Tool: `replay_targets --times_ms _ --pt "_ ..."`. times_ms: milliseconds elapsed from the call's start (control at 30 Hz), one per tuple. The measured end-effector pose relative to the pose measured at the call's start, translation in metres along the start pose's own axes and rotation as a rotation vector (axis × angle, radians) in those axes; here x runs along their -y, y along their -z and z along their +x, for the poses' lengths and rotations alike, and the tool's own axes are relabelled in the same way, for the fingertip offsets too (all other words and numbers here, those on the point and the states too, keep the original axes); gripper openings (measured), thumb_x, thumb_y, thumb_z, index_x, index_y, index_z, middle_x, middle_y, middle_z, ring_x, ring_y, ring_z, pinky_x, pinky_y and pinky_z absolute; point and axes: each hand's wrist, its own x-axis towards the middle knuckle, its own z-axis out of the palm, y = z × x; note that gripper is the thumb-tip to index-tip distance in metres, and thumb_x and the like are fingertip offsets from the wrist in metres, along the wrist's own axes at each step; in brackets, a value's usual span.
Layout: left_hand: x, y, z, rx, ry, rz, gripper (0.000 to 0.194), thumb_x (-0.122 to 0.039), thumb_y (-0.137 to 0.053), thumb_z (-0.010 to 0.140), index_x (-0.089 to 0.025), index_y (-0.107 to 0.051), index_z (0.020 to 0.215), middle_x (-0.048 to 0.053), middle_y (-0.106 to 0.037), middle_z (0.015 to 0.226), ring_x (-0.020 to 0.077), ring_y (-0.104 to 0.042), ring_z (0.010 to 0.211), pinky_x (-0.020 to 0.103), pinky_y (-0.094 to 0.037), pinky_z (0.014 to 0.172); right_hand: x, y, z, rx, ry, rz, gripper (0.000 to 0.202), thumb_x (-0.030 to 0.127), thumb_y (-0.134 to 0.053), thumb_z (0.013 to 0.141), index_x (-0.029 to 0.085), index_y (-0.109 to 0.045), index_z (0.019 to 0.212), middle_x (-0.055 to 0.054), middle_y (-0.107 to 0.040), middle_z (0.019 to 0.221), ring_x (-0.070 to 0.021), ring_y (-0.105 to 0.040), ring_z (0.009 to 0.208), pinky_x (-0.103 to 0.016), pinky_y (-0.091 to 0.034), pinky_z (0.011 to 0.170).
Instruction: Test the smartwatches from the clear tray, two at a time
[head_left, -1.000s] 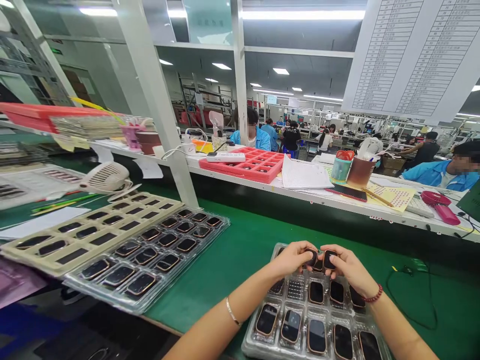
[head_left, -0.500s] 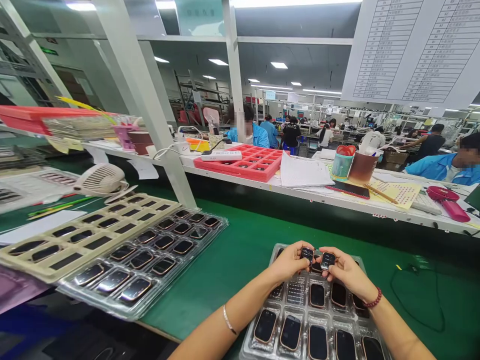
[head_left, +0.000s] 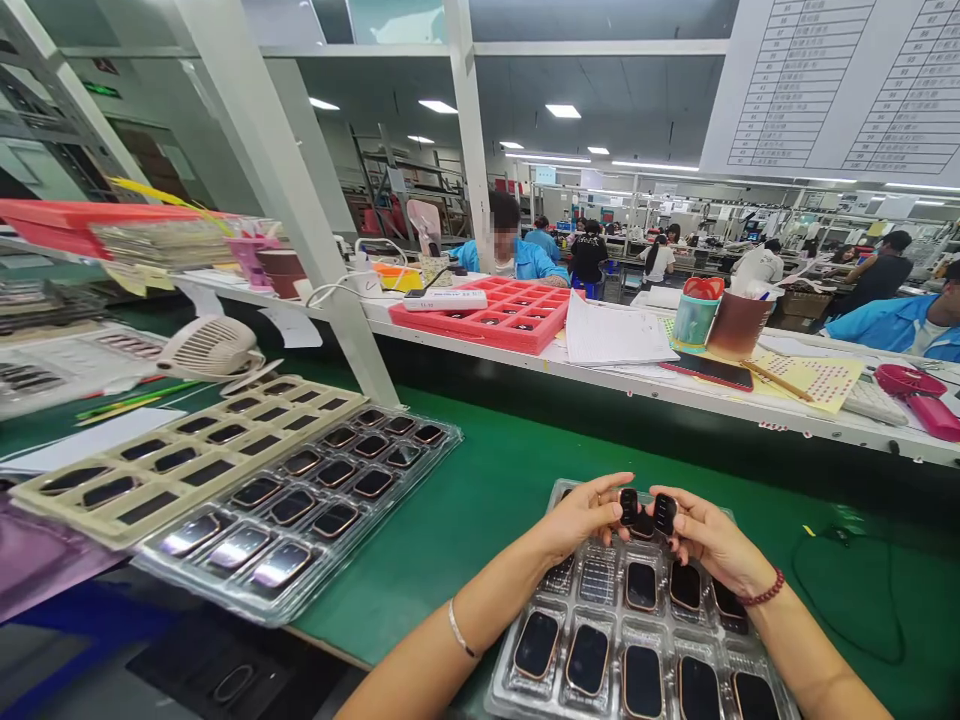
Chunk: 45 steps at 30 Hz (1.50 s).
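Observation:
My left hand [head_left: 585, 518] pinches a small dark smartwatch body [head_left: 628, 507] between thumb and fingers. In my right hand [head_left: 716, 545] is a second dark smartwatch body [head_left: 664, 513], gripped by its edges. Both are held upright, side by side with a small gap, and tilted so that their faces look narrow. Beneath the hands lies a clear plastic tray [head_left: 598, 578], its pockets holding several black-screened watches with gold-coloured rims, such as one watch [head_left: 643, 680] at the front. My forearms and hands hide part of the tray's far rows.
To the left, another clear tray [head_left: 300, 600] of watches lies beside a beige tray [head_left: 169, 505] on the green bench [head_left: 420, 530]. A white fan [head_left: 206, 345] stands behind. The raised shelf carries a red foam tray [head_left: 517, 335], cups and papers. A thin cable [head_left: 806, 600] lies right.
Both watches have been turned, so their faces look narrower and darker than before. The hands stay over the tray's far side. The whole view has shifted slightly.

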Motion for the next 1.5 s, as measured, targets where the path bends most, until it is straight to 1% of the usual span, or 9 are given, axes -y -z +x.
replay_targets --times_ms 133,400,600,867,1033,1200,1300,1367,1500 --pt "0.008 0.004 0.003 0.058 -0.001 0.052 0.066 -0.034 -0.07 0.068 -0.019 -0.042 0.125 0.003 -0.057 0.084 0.0065 -0.055 0.049 0.017 -0.035 0.043 -0.004 0.0 0.001 0.035 0.032 -0.088 0.043 0.031 -0.073 0.07 0.02 -0.06 0.109 -0.003 -0.06 0.089 -0.0034 -0.045 0.047 -0.016 -0.045 0.043" --pt "0.012 0.005 0.004 0.082 -0.013 0.083 0.058 -0.035 -0.069 0.068 -0.02 -0.045 0.118 0.001 -0.055 0.086 0.0038 -0.051 0.046 0.017 -0.035 0.044 -0.007 0.0 0.0 0.045 0.027 -0.22 0.05 0.038 -0.073 0.067 0.019 -0.058 0.111 0.002 -0.053 0.073 -0.0054 -0.043 0.046 -0.018 -0.043 0.042" --pt "0.014 0.005 0.003 0.067 -0.001 0.091 0.057 -0.037 -0.07 0.067 -0.019 -0.046 0.115 0.002 -0.056 0.088 0.0036 -0.051 0.045 0.018 -0.035 0.044 -0.008 0.001 0.001 0.05 0.034 -0.25 0.046 0.038 -0.072 0.069 0.02 -0.058 0.109 0.001 -0.053 0.073 -0.0055 -0.043 0.046 -0.018 -0.042 0.042" --pt "0.014 0.006 0.003 0.073 -0.002 0.1 0.055 -0.038 -0.07 0.067 -0.018 -0.047 0.114 0.003 -0.056 0.09 0.0028 -0.05 0.046 0.017 -0.036 0.044 -0.01 0.004 0.001 0.055 0.033 -0.262 0.051 0.039 -0.071 0.07 0.02 -0.056 0.114 0.002 -0.054 0.07 -0.0063 -0.043 0.046 -0.018 -0.043 0.042" --pt "0.013 0.005 0.003 0.071 0.0 0.104 0.056 -0.039 -0.07 0.067 -0.017 -0.047 0.113 0.003 -0.055 0.09 0.0031 -0.05 0.045 0.018 -0.037 0.044 -0.009 0.003 0.001 0.057 0.043 -0.271 0.051 0.039 -0.071 0.071 0.02 -0.056 0.115 0.001 -0.054 0.073 -0.006 -0.044 0.046 -0.018 -0.043 0.042" --pt "0.012 0.005 0.002 0.055 0.011 0.118 0.055 -0.038 -0.069 0.067 -0.018 -0.047 0.114 0.004 -0.056 0.091 0.0032 -0.051 0.046 0.017 -0.036 0.044 -0.008 0.0 0.001 0.054 0.049 -0.303 0.047 0.04 -0.071 0.07 0.019 -0.057 0.111 0.002 -0.053 0.073 -0.0059 -0.044 0.047 -0.018 -0.041 0.041" --pt "0.011 0.004 0.001 0.055 0.014 0.123 0.054 -0.037 -0.069 0.068 -0.017 -0.048 0.114 0.005 -0.057 0.092 0.0048 -0.053 0.049 0.018 -0.035 0.044 -0.008 -0.001 0.001 0.051 0.07 -0.323 0.045 0.036 -0.071 0.071 0.019 -0.058 0.11 0.002 -0.053 0.072 -0.0057 -0.044 0.047 -0.019 -0.042 0.043" --pt "0.008 0.002 0.001 0.035 0.01 0.128 0.052 -0.036 -0.067 0.07 -0.016 -0.049 0.114 0.007 -0.058 0.094 0.0076 -0.057 0.053 0.018 -0.035 0.045 -0.009 -0.001 0.001 0.046 0.071 -0.301 0.046 0.035 -0.071 0.072 0.02 -0.057 0.113 0.002 -0.055 0.072 -0.0072 -0.049 0.049 -0.021 -0.045 0.047" --pt "0.002 -0.002 -0.002 -0.04 -0.014 0.117 0.045 -0.031 -0.06 0.075 -0.015 -0.048 0.116 0.01 -0.06 0.097 0.017 -0.062 0.076 0.02 -0.042 0.053 -0.01 0.001 0.001 -0.019 0.039 -0.229 0.048 0.036 -0.065 0.076 0.022 -0.052 0.12 -0.004 -0.061 0.091 -0.0162 -0.063 0.072 -0.026 -0.052 0.057"
